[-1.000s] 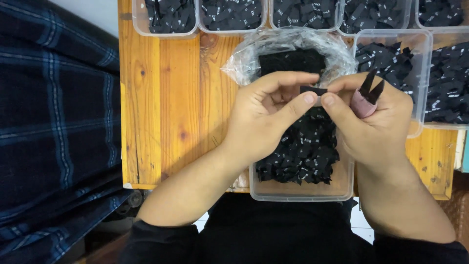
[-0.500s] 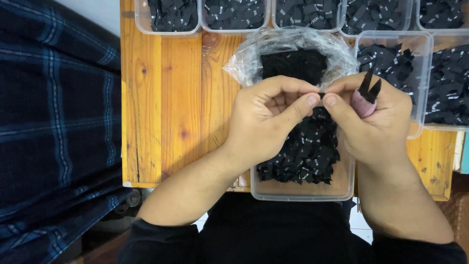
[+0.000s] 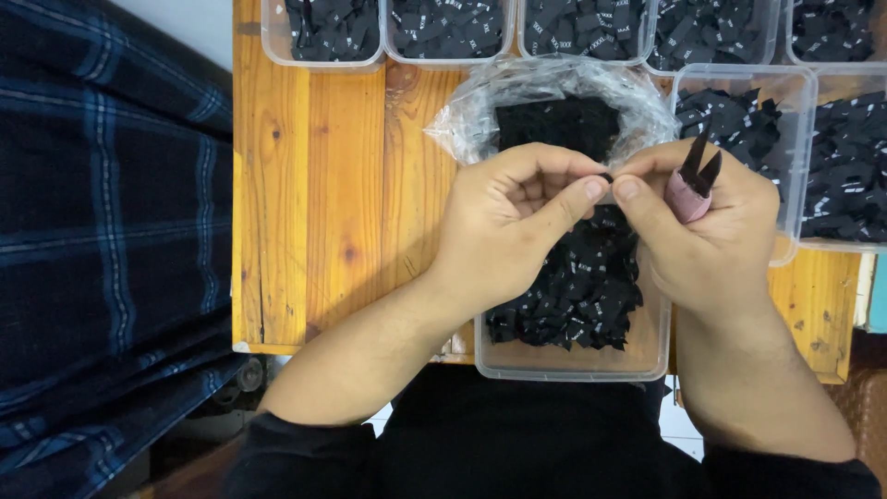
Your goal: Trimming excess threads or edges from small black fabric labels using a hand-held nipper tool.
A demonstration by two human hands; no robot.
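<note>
My left hand [image 3: 517, 222] and my right hand [image 3: 707, 240] meet fingertip to fingertip above a clear plastic tub [image 3: 568, 362]. Between their thumbs and forefingers they pinch one small black fabric label [image 3: 605, 177], almost hidden by the fingers. My right hand also carries a small pair of snips [image 3: 693, 180] with a pink handle and dark blades pointing up. The tub below holds a heap of black labels [image 3: 573, 296] with white print. Just beyond the hands lies an open clear plastic bag [image 3: 480, 120] with a stack of black labels inside.
A row of clear tubs [image 3: 319, 37] filled with black labels lines the far edge of the wooden table [image 3: 314, 194]. Two more such tubs [image 3: 795, 157] stand at the right. Dark blue plaid cloth [image 3: 102, 231] hangs at the left of the table.
The label was plainly visible between the fingers a second ago; now the fingertips have closed together over it. Both hands stay in place above the tub.
</note>
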